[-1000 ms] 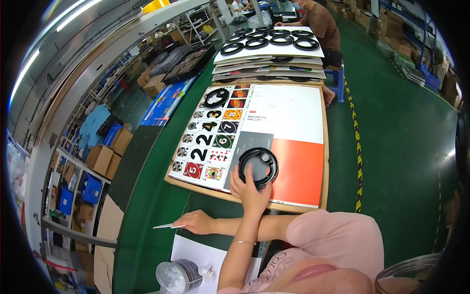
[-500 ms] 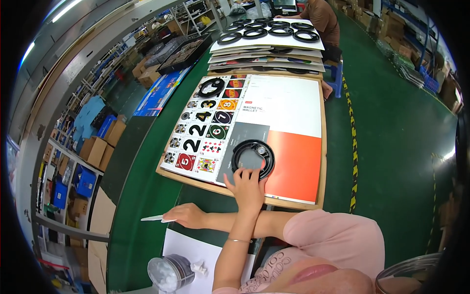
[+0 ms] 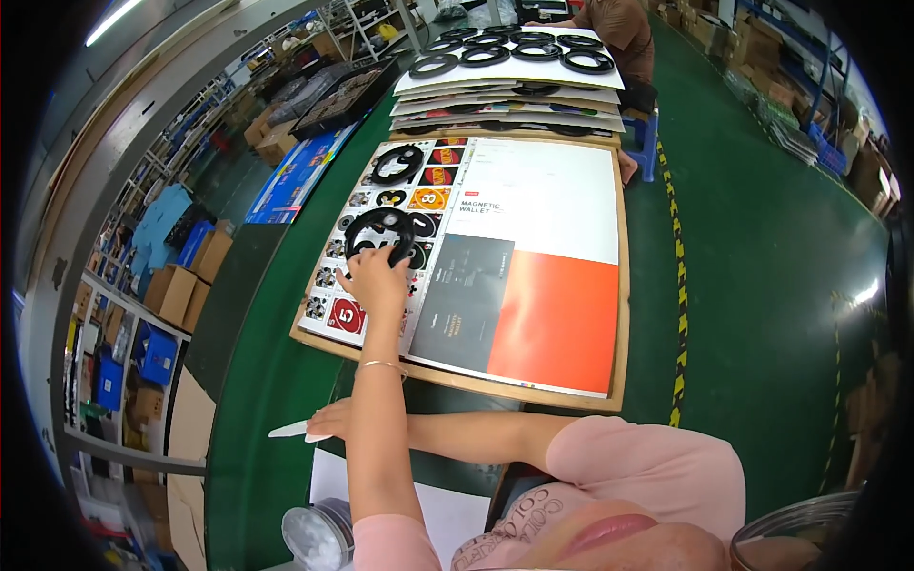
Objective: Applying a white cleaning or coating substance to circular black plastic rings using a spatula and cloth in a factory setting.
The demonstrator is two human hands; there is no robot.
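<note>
My left hand is closed on the near rim of a black ring-shaped part, which is over the card-printed left side of a large sheet. The sheet's other side has white, grey and orange blocks, and it lies on a wooden-edged board. Farther up the cards sits another black ring. Below my crossing left forearm, my right hand grips a thin white pointed piece; its kind is unclear. Near my left sleeve stands a clear jar of white cotton balls on white paper.
Beyond the board rises a stack of white boards with several black rings on top. Another person sits at the far right. A blue printed panel and a black tray lie along the left. Boxes and shelves line the floor's sides.
My left hand has moved left and away from me with the black ring, from the grey block to over the cards. My right hand still holds the white piece, nearly in place.
</note>
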